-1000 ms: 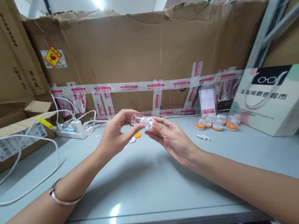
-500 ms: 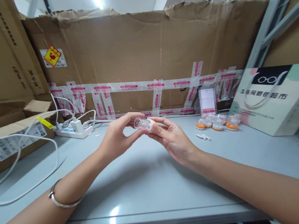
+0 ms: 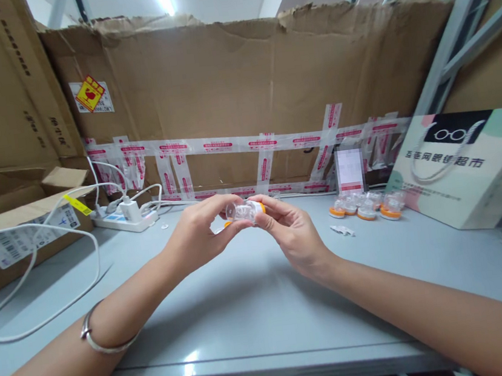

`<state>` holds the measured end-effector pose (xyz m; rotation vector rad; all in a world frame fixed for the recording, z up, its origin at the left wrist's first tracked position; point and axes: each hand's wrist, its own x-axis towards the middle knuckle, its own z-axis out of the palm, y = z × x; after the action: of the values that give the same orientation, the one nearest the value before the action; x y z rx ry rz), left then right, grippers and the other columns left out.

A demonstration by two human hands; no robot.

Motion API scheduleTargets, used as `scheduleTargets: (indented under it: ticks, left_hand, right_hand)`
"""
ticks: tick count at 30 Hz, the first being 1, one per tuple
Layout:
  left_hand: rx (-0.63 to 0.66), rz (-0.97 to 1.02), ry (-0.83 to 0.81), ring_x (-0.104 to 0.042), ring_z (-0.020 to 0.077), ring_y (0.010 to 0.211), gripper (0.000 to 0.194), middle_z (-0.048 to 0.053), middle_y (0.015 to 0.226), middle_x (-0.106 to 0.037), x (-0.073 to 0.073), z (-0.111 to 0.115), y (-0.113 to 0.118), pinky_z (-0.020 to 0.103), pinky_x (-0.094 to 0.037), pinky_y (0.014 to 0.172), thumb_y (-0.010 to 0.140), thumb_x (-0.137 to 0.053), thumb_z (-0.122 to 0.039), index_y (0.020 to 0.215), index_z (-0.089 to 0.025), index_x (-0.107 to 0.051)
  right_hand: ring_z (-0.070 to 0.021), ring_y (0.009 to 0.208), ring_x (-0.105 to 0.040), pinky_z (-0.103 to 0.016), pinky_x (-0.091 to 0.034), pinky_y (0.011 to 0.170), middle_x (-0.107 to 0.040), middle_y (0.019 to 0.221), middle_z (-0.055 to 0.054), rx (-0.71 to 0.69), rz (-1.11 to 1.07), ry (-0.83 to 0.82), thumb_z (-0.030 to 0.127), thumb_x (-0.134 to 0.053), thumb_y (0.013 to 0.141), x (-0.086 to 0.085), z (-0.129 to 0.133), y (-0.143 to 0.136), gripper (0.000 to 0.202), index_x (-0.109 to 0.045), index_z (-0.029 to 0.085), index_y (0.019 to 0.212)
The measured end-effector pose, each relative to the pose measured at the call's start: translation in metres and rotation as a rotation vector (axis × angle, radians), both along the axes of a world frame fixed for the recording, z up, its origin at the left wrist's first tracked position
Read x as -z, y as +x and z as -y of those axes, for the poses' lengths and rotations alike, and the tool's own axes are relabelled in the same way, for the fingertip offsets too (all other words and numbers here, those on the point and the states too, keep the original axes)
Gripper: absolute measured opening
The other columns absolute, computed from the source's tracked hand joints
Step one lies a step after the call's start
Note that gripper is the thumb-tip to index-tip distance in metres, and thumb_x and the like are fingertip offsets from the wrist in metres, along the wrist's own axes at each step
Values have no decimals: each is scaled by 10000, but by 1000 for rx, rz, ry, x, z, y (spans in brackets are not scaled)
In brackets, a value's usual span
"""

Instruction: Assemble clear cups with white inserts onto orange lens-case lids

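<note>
A small clear plastic container with a white and orange cap is held sideways above the table, in the middle of the view. My left hand pinches its clear end between thumb and fingers. At the capped end, my right hand grips it with thumb and fingertips. A bit of orange shows just behind the left fingers; what it belongs to is mostly hidden. Several similar clear containers with orange bases stand grouped at the right rear of the table.
A crumpled white scrap lies before the containers. A white power strip with looping cables and an open cardboard box are at left. A printed bag stands at right. A large taped carton walls the back.
The container has turned in my hands, so its orange cap rim shows more and its side faces me. My hands have shifted slightly; the orange bit behind has come into view.
</note>
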<state>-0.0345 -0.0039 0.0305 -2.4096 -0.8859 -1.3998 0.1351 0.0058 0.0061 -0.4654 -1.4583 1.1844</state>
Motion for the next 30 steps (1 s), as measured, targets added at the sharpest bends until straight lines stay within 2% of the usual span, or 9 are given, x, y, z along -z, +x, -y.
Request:
scheduleTargets:
  ticks: [3, 7, 10, 12, 15, 18, 21, 26, 30]
  left_hand:
    - [-36, -3, -1, -573, 97, 571, 227, 5, 721, -665, 2, 0, 1, 201, -450, 571, 764, -635, -320, 930, -174, -582]
    - [-70, 15, -83, -527, 81, 492, 240, -19, 609, -615, 5, -1, 1, 186, -415, 507, 762, -628, -372, 861, -159, -579]
    - [-85, -9, -129, -499, 85, 486, 242, -25, 592, -588, 5, -3, -1, 190, -388, 488, 764, -618, -383, 866, -167, -581]
    - [-55, -40, -164, -518, 100, 552, 237, -4, 667, -609, 3, -6, -3, 202, -407, 536, 780, -602, -361, 921, -172, -582]
    - [48, -91, -272, -562, 127, 709, 218, 43, 889, -643, 1, -12, -7, 223, -439, 639, 830, -535, -292, 1020, -190, -570]
    - [126, -118, -369, -572, 143, 794, 239, 55, 982, -630, 0, -19, -11, 231, -445, 657, 853, -485, -260, 1074, -209, -560]
    - [160, -147, -394, -557, 144, 787, 248, 48, 939, -621, -1, -23, -16, 242, -441, 670, 851, -488, -259, 1081, -213, -567]
    - [250, -214, -410, -540, 143, 809, 318, 57, 943, -586, -4, -23, -20, 270, -433, 754, 846, -467, -163, 1147, -217, -554]
    - [260, -177, -439, -537, 160, 875, 382, 60, 974, -586, -4, -21, -18, 276, -433, 769, 858, -458, -192, 1233, -248, -502]
  right_hand:
    - [-146, 888, -604, -301, -452, 848, -679, 918, 20, 59, 3, 14, 275, -652, 747, 1, 2, 0, 234, -651, 267, 981]
    - [-156, 879, -608, -314, -458, 850, -681, 896, 22, 101, -2, -3, 270, -686, 706, 1, 3, -1, 252, -667, 259, 957]
    - [-151, 852, -610, -319, -459, 852, -685, 891, 10, 67, -14, -70, 292, -700, 686, 1, 2, -2, 268, -672, 240, 948]
    - [-134, 816, -610, -310, -462, 846, -683, 893, -1, 1, -40, -164, 317, -697, 686, 1, 0, -3, 263, -675, 221, 931]
    - [-105, 762, -609, -278, -463, 831, -683, 853, -17, -108, -66, -364, 350, -688, 691, 4, -4, -4, 239, -683, 188, 867]
    - [-100, 738, -614, -251, -465, 803, -681, 795, -27, -180, -67, -503, 373, -674, 705, 9, -8, -3, 236, -679, 169, 823]
    - [-103, 735, -616, -237, -471, 767, -675, 787, -31, -226, -76, -549, 363, -670, 717, 13, -9, -3, 226, -668, 160, 816]
    - [-98, 695, -612, -224, -480, 729, -668, 750, -34, -284, -82, -571, 333, -669, 730, 13, -7, -3, 202, -656, 143, 797]
    - [-105, 744, -625, -236, -483, 786, -679, 797, -32, -270, -106, -563, 310, -666, 738, 10, -6, -4, 182, -645, 162, 841]
